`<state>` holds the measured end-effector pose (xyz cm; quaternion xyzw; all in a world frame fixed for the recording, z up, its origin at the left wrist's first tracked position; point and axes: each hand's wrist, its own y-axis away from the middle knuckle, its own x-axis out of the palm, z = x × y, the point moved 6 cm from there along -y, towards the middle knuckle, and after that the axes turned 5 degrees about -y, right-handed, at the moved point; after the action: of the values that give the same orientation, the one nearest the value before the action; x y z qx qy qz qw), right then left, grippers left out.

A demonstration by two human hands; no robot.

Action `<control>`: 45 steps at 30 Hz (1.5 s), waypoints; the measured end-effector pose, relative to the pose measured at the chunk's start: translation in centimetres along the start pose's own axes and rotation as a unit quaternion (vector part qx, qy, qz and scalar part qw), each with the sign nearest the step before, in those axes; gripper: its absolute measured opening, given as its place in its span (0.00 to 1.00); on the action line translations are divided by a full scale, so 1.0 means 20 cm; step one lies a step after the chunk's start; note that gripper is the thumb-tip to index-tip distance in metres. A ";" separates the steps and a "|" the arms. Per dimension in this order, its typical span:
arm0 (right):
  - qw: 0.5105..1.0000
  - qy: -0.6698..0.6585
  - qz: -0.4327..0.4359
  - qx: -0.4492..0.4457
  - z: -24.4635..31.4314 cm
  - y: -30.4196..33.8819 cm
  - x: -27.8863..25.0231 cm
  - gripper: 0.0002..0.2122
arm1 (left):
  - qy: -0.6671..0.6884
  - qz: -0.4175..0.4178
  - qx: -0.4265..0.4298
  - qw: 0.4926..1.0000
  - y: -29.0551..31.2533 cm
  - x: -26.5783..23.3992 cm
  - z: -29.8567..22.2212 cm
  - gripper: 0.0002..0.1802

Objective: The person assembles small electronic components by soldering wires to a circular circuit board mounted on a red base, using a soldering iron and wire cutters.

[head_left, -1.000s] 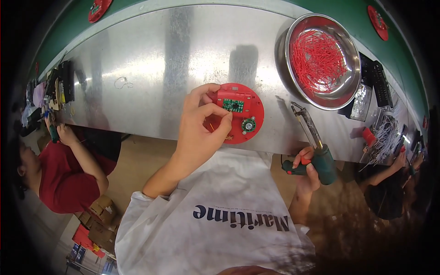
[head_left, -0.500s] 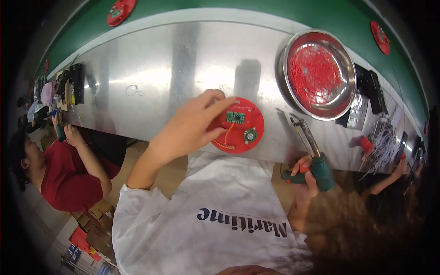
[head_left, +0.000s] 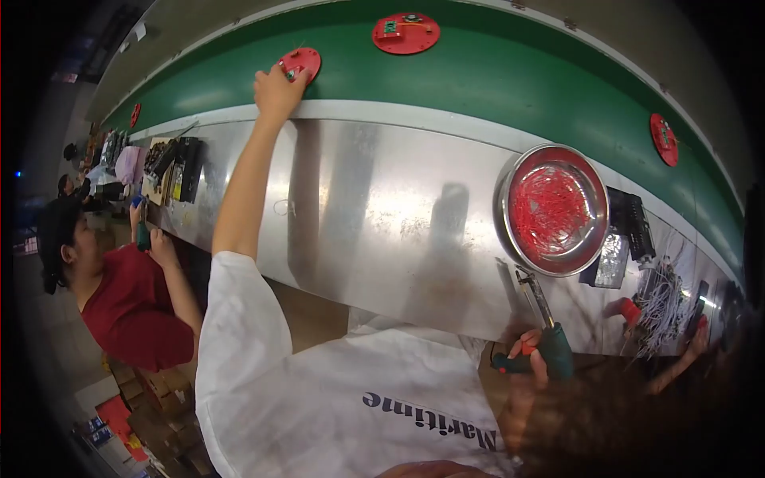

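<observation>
Disc, red and round, is at the green surface, far to the left of and beyond the metal bowl; contact with the surface cannot be confirmed. Its component face points up; being circular, it has no distinct long axis. The left hand covers its near left portion, thumb and fingers set apart over it; whether they pinch the rim or only rest there cannot be told. The right hand, on the near side of the bowl, has its fingers curled around the grip of a green tool. The tool's barrel points away from the body and slightly left, its tip just short of the bowl's near left edge. Red wires lie inside the bowl. A second disc lies beyond and left of the bowl, a third disc beyond and right. Black trays stand just right of the bowl, with white wires nearer the body.
</observation>
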<state>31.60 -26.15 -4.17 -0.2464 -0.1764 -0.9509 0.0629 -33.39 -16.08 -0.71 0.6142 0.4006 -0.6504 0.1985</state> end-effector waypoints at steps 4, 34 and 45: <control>1.000 -0.025 0.003 -0.005 -0.02 0.00 -0.01 0.12 | -0.061 0.090 0.014 0.994 -0.09 -0.01 0.00 0.36; 0.984 -0.158 -0.056 -0.053 -0.01 -0.01 -0.02 0.12 | 0.255 0.188 0.619 0.719 1.40 -0.41 -1.64 0.07; 0.984 -0.162 -0.064 -0.046 -0.01 -0.02 -0.03 0.14 | 0.293 0.283 0.515 0.755 1.30 -0.41 -1.58 0.08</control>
<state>31.99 -25.90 -4.72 -0.3881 -0.1555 -0.9076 -0.0390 7.81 -9.41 2.21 0.8694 -0.1478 -0.4608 -0.0998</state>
